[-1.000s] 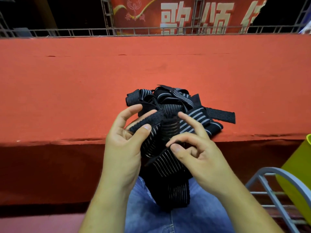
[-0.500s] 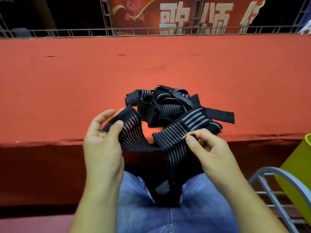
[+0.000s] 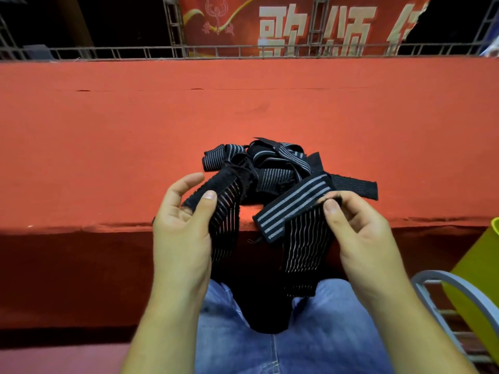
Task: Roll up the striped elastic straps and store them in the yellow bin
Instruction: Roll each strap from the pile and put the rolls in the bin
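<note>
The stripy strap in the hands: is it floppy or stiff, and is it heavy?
Probably floppy: the strap sags in a deep loop to the lap between the left hand and right hand. Likely light, since fingertip pinches carry it. Its ribbed weave probably grips rather than slips.

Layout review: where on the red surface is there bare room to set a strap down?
Bare red surface left of the strap pile, right of it, and behind it to the railing. Crowded at the front edge between left hand and right hand.
</note>
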The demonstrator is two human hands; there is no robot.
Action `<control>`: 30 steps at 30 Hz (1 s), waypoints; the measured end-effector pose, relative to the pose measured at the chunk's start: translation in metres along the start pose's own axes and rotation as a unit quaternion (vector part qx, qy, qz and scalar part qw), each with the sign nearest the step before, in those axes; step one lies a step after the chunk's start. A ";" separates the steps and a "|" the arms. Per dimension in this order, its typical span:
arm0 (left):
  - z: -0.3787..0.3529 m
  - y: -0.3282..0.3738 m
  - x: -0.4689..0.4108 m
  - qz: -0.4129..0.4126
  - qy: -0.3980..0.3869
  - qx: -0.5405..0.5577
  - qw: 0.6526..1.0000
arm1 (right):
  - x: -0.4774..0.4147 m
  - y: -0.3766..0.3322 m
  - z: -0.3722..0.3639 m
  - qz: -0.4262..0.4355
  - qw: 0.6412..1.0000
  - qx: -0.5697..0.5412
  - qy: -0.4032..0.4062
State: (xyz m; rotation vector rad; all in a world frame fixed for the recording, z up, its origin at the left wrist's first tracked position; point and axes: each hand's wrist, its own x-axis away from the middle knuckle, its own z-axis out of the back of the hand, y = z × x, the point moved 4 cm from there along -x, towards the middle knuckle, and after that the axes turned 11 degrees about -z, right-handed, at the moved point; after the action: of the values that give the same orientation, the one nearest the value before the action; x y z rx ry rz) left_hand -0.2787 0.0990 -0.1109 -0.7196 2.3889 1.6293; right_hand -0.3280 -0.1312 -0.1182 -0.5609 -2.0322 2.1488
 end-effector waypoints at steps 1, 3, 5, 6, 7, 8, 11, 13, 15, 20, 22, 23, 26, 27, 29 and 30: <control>-0.002 0.000 0.002 0.001 -0.009 -0.002 1.000 | 0.002 -0.004 -0.004 0.003 1.000 -0.015 -0.013; -0.005 -0.001 0.004 0.009 -0.024 0.004 1.000 | 0.006 -0.010 -0.012 0.007 0.998 -0.047 -0.036; -0.010 -0.001 0.007 0.012 -0.050 0.005 0.999 | 0.010 -0.015 -0.020 0.015 0.997 -0.063 -0.048; -0.013 -0.001 0.008 0.014 -0.066 0.007 0.998 | 0.011 -0.017 -0.024 0.019 0.997 -0.064 -0.050; -0.016 -0.001 0.011 0.021 -0.080 0.014 0.996 | 0.013 -0.018 -0.027 0.017 0.996 -0.067 -0.052; -0.020 -0.001 0.013 0.032 -0.094 0.026 0.995 | 0.013 -0.019 -0.031 0.012 0.996 -0.075 -0.055; -0.029 0.001 0.020 0.061 -0.138 0.046 0.987 | 0.014 -0.018 -0.036 -0.008 0.993 -0.111 -0.044; -0.034 0.002 0.024 0.068 -0.162 0.059 0.983 | 0.013 -0.016 -0.036 -0.034 0.988 -0.148 -0.030; -0.036 0.003 0.027 0.072 -0.172 0.060 0.981 | 0.014 -0.015 -0.037 -0.060 0.980 -0.188 -0.030; -0.038 0.001 0.030 0.059 -0.217 0.045 0.973 | 0.013 -0.014 -0.036 -0.060 0.978 -0.199 -0.007; -0.039 0.001 0.032 0.066 -0.228 0.050 0.970 | 0.012 -0.014 -0.036 -0.049 0.982 -0.184 0.002; -0.040 0.002 0.033 0.068 -0.234 0.050 0.968 | 0.012 -0.013 -0.036 -0.046 0.982 -0.181 0.003; -0.042 0.003 0.034 0.063 -0.245 0.051 0.966 | 0.012 -0.013 -0.036 -0.044 0.983 -0.178 0.007; -0.042 0.004 0.035 0.062 -0.247 0.053 0.966 | 0.012 -0.013 -0.035 -0.046 0.982 -0.181 0.009; -0.042 0.004 0.036 0.061 -0.252 0.056 0.964 | 0.012 -0.011 -0.035 -0.057 0.980 -0.193 0.011; -0.042 0.004 0.037 0.060 -0.256 0.056 0.963 | 0.013 -0.011 -0.035 -0.064 0.978 -0.199 0.010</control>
State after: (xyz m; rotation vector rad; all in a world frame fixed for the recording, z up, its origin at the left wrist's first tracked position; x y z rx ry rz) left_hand -0.3065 0.0506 -0.1055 -0.1075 2.1488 1.4776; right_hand -0.3290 -0.0929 -0.1104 -0.4766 -2.4273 1.6651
